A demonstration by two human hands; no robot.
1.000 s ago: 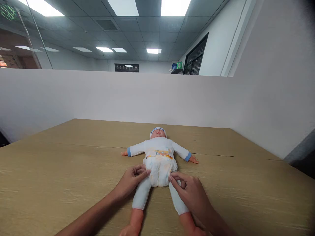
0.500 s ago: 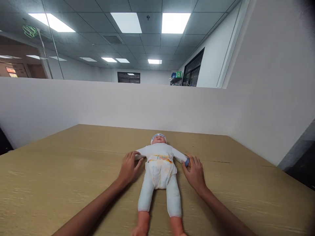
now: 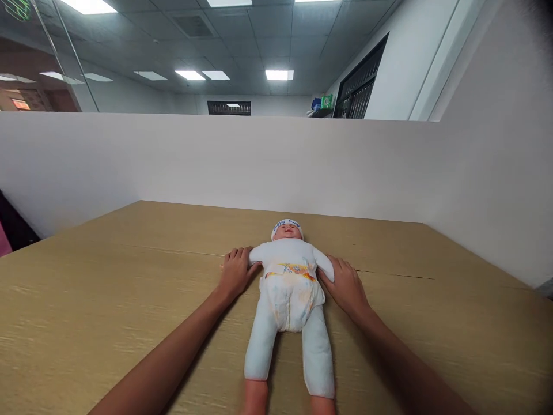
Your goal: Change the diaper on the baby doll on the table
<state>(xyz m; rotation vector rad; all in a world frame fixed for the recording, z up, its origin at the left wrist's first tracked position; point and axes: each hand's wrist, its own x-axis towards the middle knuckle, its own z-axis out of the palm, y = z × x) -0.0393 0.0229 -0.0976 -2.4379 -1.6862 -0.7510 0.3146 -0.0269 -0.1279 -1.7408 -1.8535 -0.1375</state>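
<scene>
A baby doll (image 3: 290,288) in a white suit, a white cap and a printed diaper (image 3: 291,294) lies face up on the wooden table (image 3: 108,288), head away from me. My left hand (image 3: 235,272) lies over the doll's arm on the left side, fingers curled around it. Over the doll's other arm rests my right hand (image 3: 345,283), fingers laid along the sleeve and pressing it toward the doll's body. Both doll hands are hidden under my hands.
White partition walls (image 3: 173,161) close off the table at the back and on the right. Above them show an office ceiling with light panels and a dark window. The table's left edge runs near a dark gap and something pink (image 3: 4,239).
My hands left the diaper's lower edges, went up to the doll's outstretched arms and now cover them, drawn closer to its body. The camera has shifted slightly.
</scene>
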